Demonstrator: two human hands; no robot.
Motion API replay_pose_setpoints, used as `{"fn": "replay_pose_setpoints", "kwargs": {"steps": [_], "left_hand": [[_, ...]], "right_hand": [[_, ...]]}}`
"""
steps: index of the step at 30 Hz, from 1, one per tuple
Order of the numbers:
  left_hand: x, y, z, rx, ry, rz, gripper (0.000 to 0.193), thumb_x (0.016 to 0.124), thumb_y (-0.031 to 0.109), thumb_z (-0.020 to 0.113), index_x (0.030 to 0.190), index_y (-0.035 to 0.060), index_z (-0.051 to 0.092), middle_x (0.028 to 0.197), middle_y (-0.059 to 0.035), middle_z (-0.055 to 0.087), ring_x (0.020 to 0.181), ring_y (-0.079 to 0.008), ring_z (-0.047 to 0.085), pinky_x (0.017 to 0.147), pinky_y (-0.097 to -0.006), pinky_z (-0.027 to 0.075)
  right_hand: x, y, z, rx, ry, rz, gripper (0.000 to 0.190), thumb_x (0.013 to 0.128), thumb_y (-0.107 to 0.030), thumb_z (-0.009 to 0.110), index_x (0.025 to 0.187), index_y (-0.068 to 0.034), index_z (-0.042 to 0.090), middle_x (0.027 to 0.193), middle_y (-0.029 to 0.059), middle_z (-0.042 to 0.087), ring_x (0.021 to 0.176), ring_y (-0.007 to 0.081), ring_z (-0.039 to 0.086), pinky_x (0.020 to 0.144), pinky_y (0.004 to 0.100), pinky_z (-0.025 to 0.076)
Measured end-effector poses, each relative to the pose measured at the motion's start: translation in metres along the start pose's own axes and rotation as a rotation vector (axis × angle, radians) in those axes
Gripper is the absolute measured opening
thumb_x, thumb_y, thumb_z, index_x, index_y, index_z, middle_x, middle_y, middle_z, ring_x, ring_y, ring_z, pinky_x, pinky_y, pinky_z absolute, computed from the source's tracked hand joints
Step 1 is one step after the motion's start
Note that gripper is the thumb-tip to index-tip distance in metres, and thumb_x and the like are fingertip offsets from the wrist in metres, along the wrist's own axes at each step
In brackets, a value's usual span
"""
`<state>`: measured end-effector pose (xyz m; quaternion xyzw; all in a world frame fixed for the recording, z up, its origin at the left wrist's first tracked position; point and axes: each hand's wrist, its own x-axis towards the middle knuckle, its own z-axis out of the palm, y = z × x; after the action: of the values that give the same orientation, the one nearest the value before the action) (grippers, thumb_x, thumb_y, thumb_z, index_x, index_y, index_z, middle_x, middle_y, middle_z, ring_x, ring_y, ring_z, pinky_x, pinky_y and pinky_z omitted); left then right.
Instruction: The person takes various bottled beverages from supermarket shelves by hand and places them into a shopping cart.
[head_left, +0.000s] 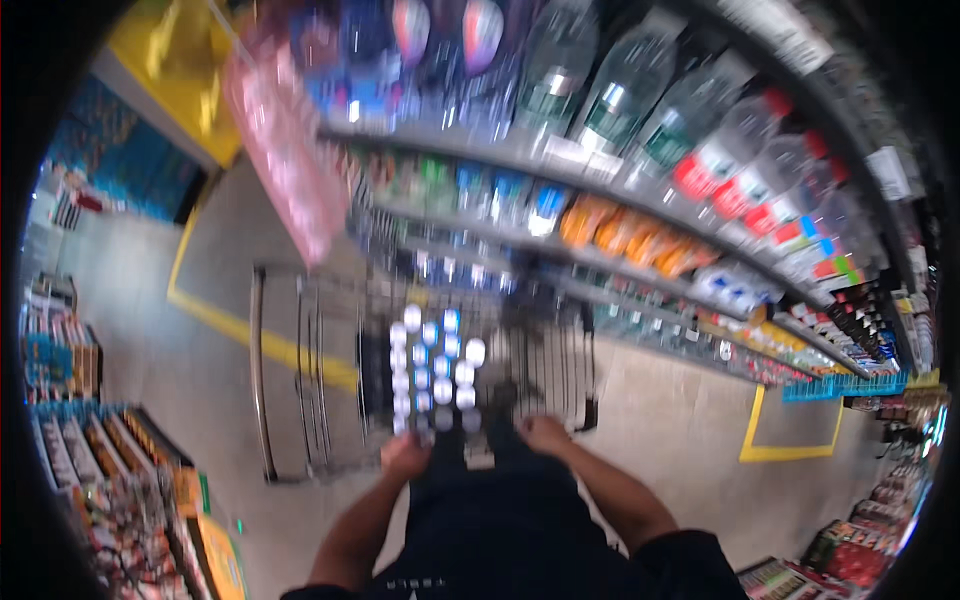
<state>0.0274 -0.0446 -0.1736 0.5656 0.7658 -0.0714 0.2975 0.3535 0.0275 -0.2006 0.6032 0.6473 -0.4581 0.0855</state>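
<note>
A wire metal shopping cart (307, 375) stands right in front of me, side-on. Rows of bottles with round white caps (442, 390) stand upright in it, some showing blue below the caps. My left hand (406, 454) is curled on the cart's near side rim, right beside the nearest caps. Farther right on that same rim, my right hand (545, 433) has its fingers curled in too. Motion blur hides the exact finger contact. Dark, indistinct things fill the cart between the bottles and its right end.
Shelves of bottled drinks (630, 90) run along the cart's far side. Pink plastic packaging (289, 150) hangs at the shelf's left end. Yellow tape (225, 326) marks the floor (667, 405). Display racks (112, 450) stand at lower left, and more goods (847, 555) at lower right.
</note>
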Motion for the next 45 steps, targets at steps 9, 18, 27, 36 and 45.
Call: {"fn": "replay_pose_setpoints", "kwargs": {"steps": [9, 18, 27, 36, 45], "left_hand": [[-0.006, 0.001, -0.008, -0.199, -0.003, -0.021, 0.019, 0.084, 0.032, 0.067, 0.094, 0.0155, 0.069, 0.080, -0.0031, 0.070, 0.078, -0.0261, 0.069, 0.068, -0.0428, 0.054], [-0.002, 0.002, -0.008, -0.216, 0.068, 0.018, 0.016, 0.083, 0.026, 0.068, 0.091, 0.0117, 0.068, 0.081, -0.0057, 0.069, 0.076, -0.0264, 0.068, 0.065, -0.0408, 0.053], [0.002, 0.009, -0.018, -0.188, 0.070, 0.087, 0.018, 0.082, 0.028, 0.068, 0.091, 0.0115, 0.069, 0.083, -0.0054, 0.069, 0.082, -0.0263, 0.067, 0.068, -0.0415, 0.053], [0.015, 0.033, -0.036, -0.235, 0.021, 0.376, 0.068, 0.072, 0.031, 0.080, 0.130, 0.0103, 0.052, 0.125, -0.0129, 0.059, 0.117, -0.0339, 0.056, 0.099, -0.0427, 0.046], [0.022, 0.062, -0.064, -1.058, -0.294, 0.150, 0.068, 0.072, 0.020, 0.083, 0.127, 0.0032, 0.046, 0.099, -0.0111, 0.066, 0.090, -0.0220, 0.066, 0.078, -0.0348, 0.053]], "right_hand": [[0.058, 0.001, 0.019, -0.067, -0.019, 0.121, 0.027, 0.082, -0.030, 0.066, 0.096, -0.007, 0.071, 0.088, 0.0159, 0.070, 0.088, 0.0357, 0.067, 0.077, 0.0451, 0.053], [0.123, -0.062, 0.090, -0.152, -0.296, 0.021, 0.076, 0.070, -0.059, 0.074, 0.116, 0.000, 0.058, 0.110, 0.0178, 0.066, 0.104, 0.0364, 0.064, 0.088, 0.0468, 0.053], [0.118, -0.060, 0.112, -0.222, -0.146, 0.106, 0.057, 0.072, -0.037, 0.076, 0.111, 0.001, 0.058, 0.099, 0.0194, 0.070, 0.093, 0.0356, 0.069, 0.082, 0.0442, 0.056], [0.033, -0.107, -0.050, -0.267, -0.260, -0.124, 0.041, 0.070, -0.035, 0.075, 0.094, -0.002, 0.068, 0.091, 0.0191, 0.070, 0.088, 0.0362, 0.069, 0.076, 0.0443, 0.055], [0.147, -0.052, -0.058, 0.846, -0.229, 0.005, 0.051, 0.085, -0.029, 0.070, 0.124, 0.000, 0.058, 0.116, 0.0192, 0.065, 0.092, 0.0290, 0.070, 0.073, 0.0373, 0.058]]}}
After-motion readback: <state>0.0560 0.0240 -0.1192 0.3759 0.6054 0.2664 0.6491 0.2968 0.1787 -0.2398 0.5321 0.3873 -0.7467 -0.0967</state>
